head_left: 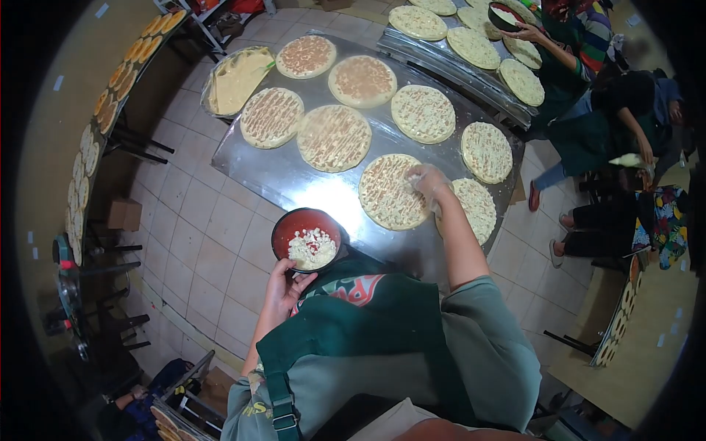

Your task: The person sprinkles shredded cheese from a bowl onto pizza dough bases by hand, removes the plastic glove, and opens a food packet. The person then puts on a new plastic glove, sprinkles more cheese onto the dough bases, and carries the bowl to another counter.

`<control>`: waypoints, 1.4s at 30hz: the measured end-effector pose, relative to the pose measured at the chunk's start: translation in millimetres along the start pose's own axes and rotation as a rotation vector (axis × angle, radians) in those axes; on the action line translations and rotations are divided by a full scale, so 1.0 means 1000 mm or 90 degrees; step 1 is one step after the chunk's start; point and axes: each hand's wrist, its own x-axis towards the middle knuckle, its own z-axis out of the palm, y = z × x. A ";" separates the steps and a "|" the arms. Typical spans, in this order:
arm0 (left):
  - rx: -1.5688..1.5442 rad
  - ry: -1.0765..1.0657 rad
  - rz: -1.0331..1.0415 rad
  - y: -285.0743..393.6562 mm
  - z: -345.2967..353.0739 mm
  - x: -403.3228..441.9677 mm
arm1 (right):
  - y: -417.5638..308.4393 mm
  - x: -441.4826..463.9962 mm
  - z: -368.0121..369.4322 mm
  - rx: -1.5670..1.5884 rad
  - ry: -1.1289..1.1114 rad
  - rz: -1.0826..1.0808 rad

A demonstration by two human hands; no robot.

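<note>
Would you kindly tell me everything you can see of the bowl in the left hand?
The bowl is round, smooth and slightly shiny, red inside with a dark rim; its material is unclear. White crumbs partly cover its inside. The left hand grips its near side, open top upward, beside the metal table and apron; contact with either is unclear.

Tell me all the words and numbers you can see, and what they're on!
I can't surely read any.
Apron: red-and-white badge, too folded and blurred.
Left sleeve: yellow marks, maybe letters, too blurred.
White slip, far left: too small.
</note>
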 end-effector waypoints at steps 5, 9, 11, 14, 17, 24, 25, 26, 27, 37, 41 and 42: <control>0.016 0.009 0.001 0.001 0.008 -0.001 | 0.004 0.032 -0.001 -0.038 0.080 0.079; 0.010 0.012 0.002 0.000 0.010 0.000 | 0.018 0.042 -0.008 -0.076 0.044 0.042; 0.006 0.019 -0.002 0.000 0.008 0.001 | 0.026 0.047 -0.007 -0.080 0.035 0.040; 0.001 0.010 -0.005 -0.001 0.004 0.005 | 0.019 0.044 -0.012 -0.126 0.052 0.082; 0.010 0.022 0.001 -0.002 0.007 0.006 | -0.009 0.037 -0.016 -0.169 0.044 0.100; 0.113 0.012 0.018 0.004 0.030 0.019 | -0.053 0.011 0.006 0.126 -0.110 -0.001; 0.152 -0.006 0.035 0.005 0.037 0.022 | -0.068 -0.001 0.011 0.190 -0.135 -0.043; 0.194 -0.025 0.051 0.007 0.044 0.025 | -0.087 -0.014 0.010 0.154 -0.195 -0.136; 0.200 -0.025 0.051 0.010 0.051 0.027 | -0.106 -0.027 0.012 0.117 -0.250 -0.229; 0.373 -0.168 0.137 0.058 0.090 0.051 | -0.153 -0.038 0.099 -0.059 0.030 -0.146; 0.459 -0.206 0.036 0.076 0.093 0.061 | -0.161 -0.036 0.111 0.022 0.010 -0.222; 0.477 -0.212 -0.009 0.080 0.094 0.066 | -0.165 -0.037 0.108 0.022 0.020 -0.206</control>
